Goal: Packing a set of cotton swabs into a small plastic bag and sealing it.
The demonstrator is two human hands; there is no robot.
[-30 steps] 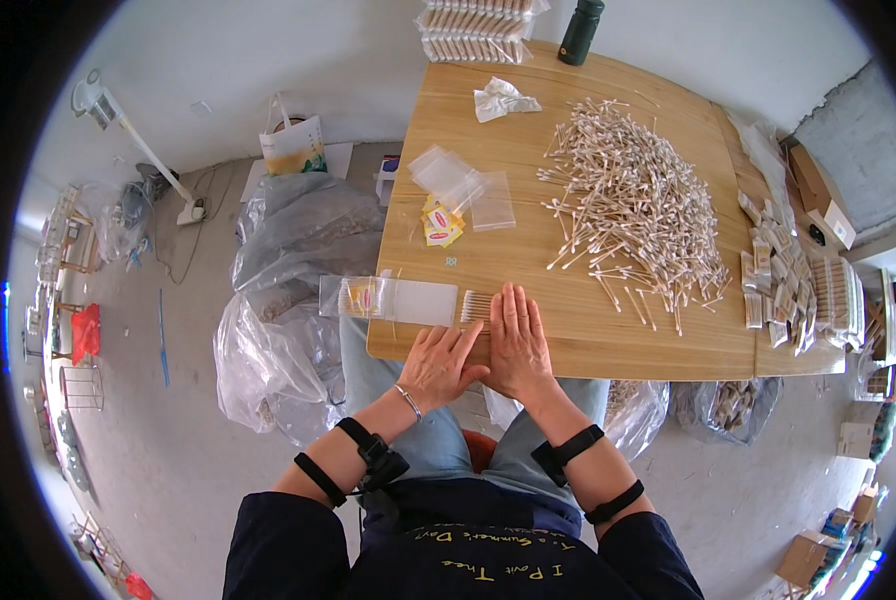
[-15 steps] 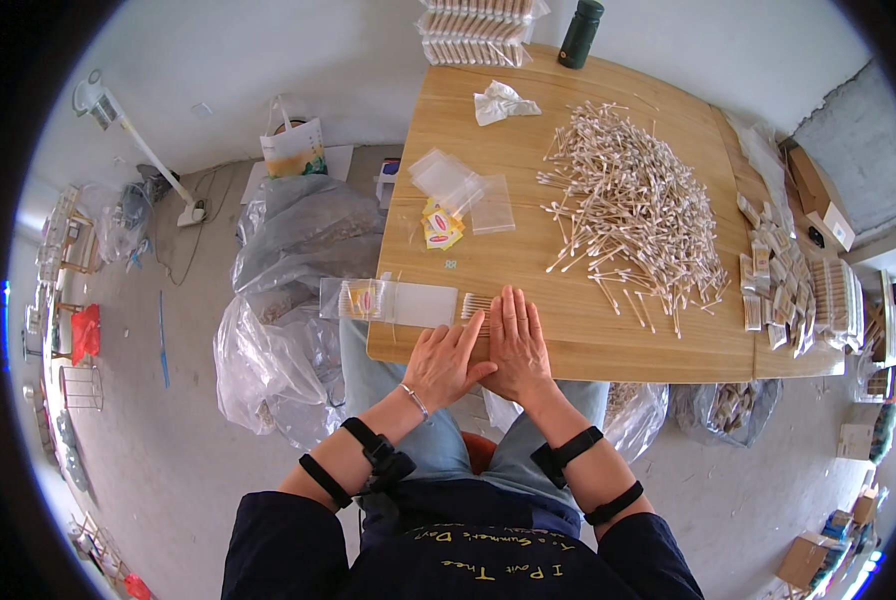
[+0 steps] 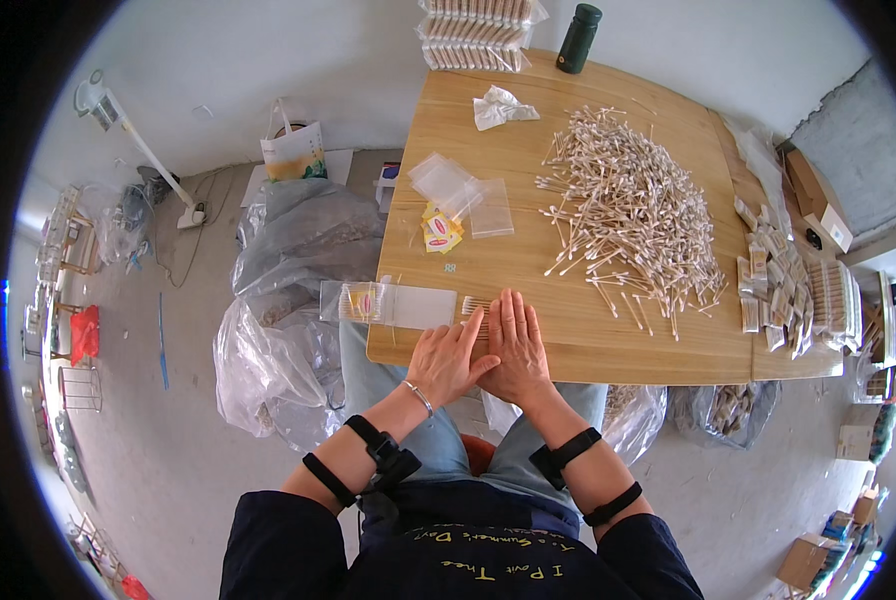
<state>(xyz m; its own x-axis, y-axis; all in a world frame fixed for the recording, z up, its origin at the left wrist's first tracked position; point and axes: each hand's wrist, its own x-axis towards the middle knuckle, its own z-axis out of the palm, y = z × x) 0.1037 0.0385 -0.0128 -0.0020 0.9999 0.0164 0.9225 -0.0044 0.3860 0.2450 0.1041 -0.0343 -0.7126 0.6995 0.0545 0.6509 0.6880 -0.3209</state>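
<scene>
Swabs (image 3: 475,304) lie in a short row near the front edge of the desk (image 3: 618,355), partly covered by the right hand (image 3: 515,345). That hand is open and flat, palm down, its fingers straight and close together. The left hand (image 3: 446,358) is open too, with its fingers stretched forward and its index fingertip beside the swabs; its thumb reaches over to the edge of the right hand. Whether either palm presses on anything cannot be told from above.

Just left of the row is a white sheet (image 3: 426,307), and next to that a filled clear bag (image 3: 360,301) with swabs and a yellow label inside, jutting past the desk's left edge. Farther back, some flat clear bags (image 3: 443,182) lie beside and partly over yellow cards (image 3: 441,236). A crumpled tissue (image 3: 505,107) sits beyond them.

A big loose heap of swabs (image 3: 638,200) spreads over the middle and right of the desk. Small filled packets (image 3: 776,285) are piled at the right end. At the far edge, a dark green bottle (image 3: 579,40) stands upright beside stacked packs (image 3: 475,35) of swabs.
</scene>
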